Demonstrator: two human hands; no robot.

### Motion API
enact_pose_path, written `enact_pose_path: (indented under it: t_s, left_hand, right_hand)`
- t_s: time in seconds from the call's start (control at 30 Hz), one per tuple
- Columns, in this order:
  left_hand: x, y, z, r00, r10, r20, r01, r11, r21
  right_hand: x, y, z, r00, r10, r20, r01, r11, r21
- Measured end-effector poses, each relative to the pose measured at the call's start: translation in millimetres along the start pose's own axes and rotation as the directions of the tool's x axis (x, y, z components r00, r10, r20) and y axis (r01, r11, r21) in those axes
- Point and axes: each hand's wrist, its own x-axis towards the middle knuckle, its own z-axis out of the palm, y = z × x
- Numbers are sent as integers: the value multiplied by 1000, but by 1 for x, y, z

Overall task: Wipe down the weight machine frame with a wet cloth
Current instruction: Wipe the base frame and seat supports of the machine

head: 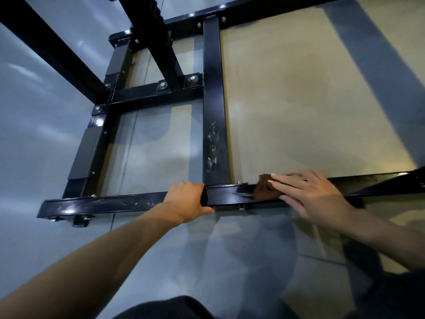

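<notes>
Cloth pressed flat to the near bar, frame gripped for support

The brown cloth (264,188) is pinned against the near horizontal bar of the black weight machine frame (215,111), just right of the upright post, under the straight, spread fingers of the right hand (308,194). The bar is gripped by the left hand (187,199), fingers curled over its top edge just beside the joint. The cloth is judged soft, light and limp, best bunched under a flat palm; the steel tubing looks rigid, heavy and bolted, so firm pressure should be tolerated. A wet sheen is seen beside the cloth, so a slick surface can be expected. Smears on the upright post are not yet wiped.
</notes>
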Motion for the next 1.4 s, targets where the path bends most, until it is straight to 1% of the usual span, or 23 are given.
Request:
enact_pose_path:
  t_s: [0.1, 0.17, 0.27, 0.37, 0.43, 0.53, 0.57, 0.6, 0.7, 0.77, 0.8, 0.83, 0.87, 0.9, 0.93, 0.97, 1.03, 1.07, 1.1, 1.13, 1.2, 1.27, 1.4]
  left_hand:
    - [1, 0, 0, 1000, 17, -11, -17, 999, -28]
    - [3, 3, -5, 1000, 13, 9, -13, 1000, 26]
    - [5, 16, -19, 996, 3, 86, -14, 991, 136]
    - [2, 23, -28, 986, -5, 165, -28, 980, 199]
    - [-6, 24, -32, 978, -9, 210, -51, 958, 282]
    - [-26, 23, -45, 974, -26, 224, -72, 905, 420]
    - [-32, 23, -52, 974, -51, 220, -45, 911, 410]
    - [-38, 23, -57, 972, -99, 213, 17, 935, 354]
    - [-49, 29, -65, 966, -178, 189, 153, 978, 139]
    - [-56, 37, -67, 938, -271, 215, 278, 961, -1]
    - [-55, 40, -64, 914, -322, 246, 355, 929, -105]
    - [-54, 45, -60, 884, -382, 270, 442, 871, -215]
    - [-52, 50, -53, 831, -462, 311, 552, 757, -351]
    - [-50, 56, -48, 767, -524, 371, 640, 581, -502]
    - [-49, 63, -41, 697, -554, 456, 689, 342, -639]
    - [-48, 70, -36, 648, -550, 527, 679, 103, -727]
    - [-47, 86, -23, 581, -514, 632, 555, -318, -769]
    - [-46, 92, -18, 557, -493, 669, 474, -473, -743]
    - [-45, 95, -15, 529, -482, 699, 402, -583, -706]
    - [-41, 97, -11, 503, -478, 720, 331, -663, -671]
    - [-30, 94, 1, 474, -490, 731, 166, -766, -621]
    - [-19, 91, 8, 476, -515, 713, 34, -799, -600]
    - [-17, 92, 17, 461, -514, 723, -110, -842, -528]
  right_hand:
    - [-6, 19, -7, 992, -84, 95, 81, 996, 30]
    - [-2, 23, -4, 977, -144, 160, 139, 989, 42]
    - [8, 20, -2, 949, -216, 231, 203, 976, 80]
    - [23, 3, 1, 929, -222, 296, 184, 971, 151]
    - [33, -9, 9, 914, -222, 340, 167, 969, 184]
    - [41, -14, 13, 899, -237, 369, 168, 963, 209]
    - [40, -13, 11, 896, -233, 378, 159, 963, 216]
    - [37, -11, 9, 897, -227, 378, 150, 963, 223]
    - [24, -4, 4, 929, -155, 337, 76, 969, 236]
    - [20, -6, 3, 947, -127, 296, 60, 972, 226]
    - [22, -7, 5, 953, -130, 273, 70, 973, 222]
    - [28, -10, 8, 956, -148, 253, 91, 970, 224]
    - [36, -15, 11, 954, -173, 243, 118, 968, 223]
    - [45, -23, 15, 950, -193, 246, 140, 966, 217]
    - [54, -31, 20, 944, -213, 251, 157, 962, 224]
    - [62, -39, 23, 940, -211, 268, 149, 961, 234]
    - [70, -51, 24, 928, -196, 316, 126, 965, 231]
    - [70, -53, 24, 923, -203, 328, 130, 965, 229]
    - [73, -53, 23, 914, -212, 347, 134, 962, 236]
    - [74, -49, 22, 905, -226, 360, 141, 959, 248]
    - [73, -46, 20, 897, -225, 379, 129, 956, 264]
    - [74, -45, 21, 903, -221, 368, 123, 955, 271]
    - [73, -36, 17, 879, -275, 388, 126, 921, 368]
